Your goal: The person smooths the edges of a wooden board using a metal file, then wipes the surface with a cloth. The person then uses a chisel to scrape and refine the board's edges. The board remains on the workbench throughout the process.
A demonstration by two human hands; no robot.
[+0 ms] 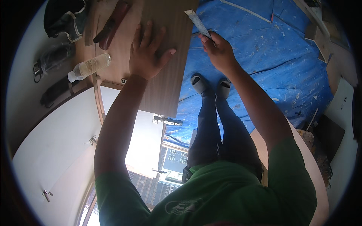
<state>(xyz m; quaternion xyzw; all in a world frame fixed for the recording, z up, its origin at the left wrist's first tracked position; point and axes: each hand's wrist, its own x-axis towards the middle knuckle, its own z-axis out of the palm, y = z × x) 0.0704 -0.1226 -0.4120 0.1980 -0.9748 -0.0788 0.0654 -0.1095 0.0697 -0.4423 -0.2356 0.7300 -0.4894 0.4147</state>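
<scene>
Green shirt (226, 196) fills the bottom of the view, with both bare forearms reaching up from it. Going from the left: a dark bag (62, 17) lies at the top left corner, with black straps (52, 60) below it, and a clear plastic bottle (89, 67) lies on its side just beside the wooden board (166, 75). A dark red tool handle (111, 24) rests on the wood near the top. The left hand (147, 56) lies flat on the board, palm down, fingers spread wide and holding nothing, thumb pointing toward the board's right edge. Just past that edge, the right hand (218, 51) is closed around a metal ruler (198, 22), gripping its lower end so the strip slants up and left along the board's edge. Beneath are dark trousers and grey shoes (211, 84) standing on a blue tarp (271, 56) speckled with white.
</scene>
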